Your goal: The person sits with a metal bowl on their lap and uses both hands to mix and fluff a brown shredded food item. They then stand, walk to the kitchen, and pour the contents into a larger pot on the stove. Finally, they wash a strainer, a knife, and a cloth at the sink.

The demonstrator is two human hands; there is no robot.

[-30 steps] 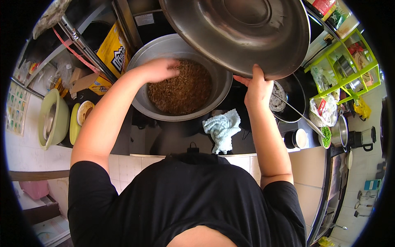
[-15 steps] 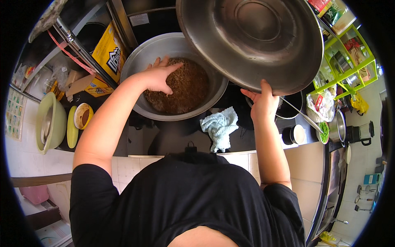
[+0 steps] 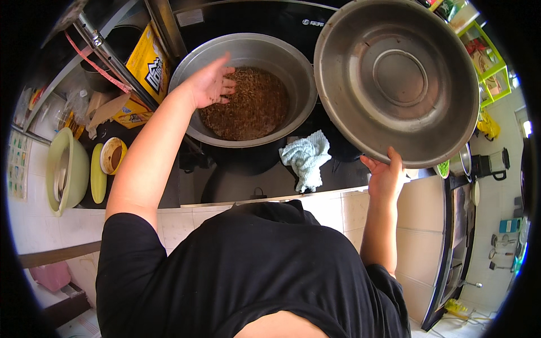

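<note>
From over the person's head, looking down, I see the left hand [image 3: 213, 84] open above the left side of a big metal pot [image 3: 302, 93], its fingers spread apart and dotted with dark crumbs. It grips nothing, and I can't tell from this angle whether any part of it brushes the pot's wall. The pot sits at the back of the dark desk [image 3: 194, 190], straight ahead of the person, with a brown, grainy mass [image 3: 251, 107] covering its bottom.

Off to the right, the right hand [image 3: 387, 177] is clamped on the near rim of a wide metal basin [image 3: 442, 121], thumb on the face I can see, the other fingers partly hidden behind the rim. The basin is held up at a tilt, to the right of the pot, with a round ring pressed into its middle.

A crumpled pale blue cloth [image 3: 306, 160] lies on the desk between the pot and the person. Over on the left are a pale green tub [image 3: 56, 198], a long green vegetable [image 3: 97, 183] beside it, and a small yellow bowl [image 3: 106, 160] with something brown inside; behind them stands a yellow box [image 3: 147, 56]. Past the basin, on the far right, I notice a lime green rack [image 3: 493, 70] and a blender [image 3: 499, 162].
</note>
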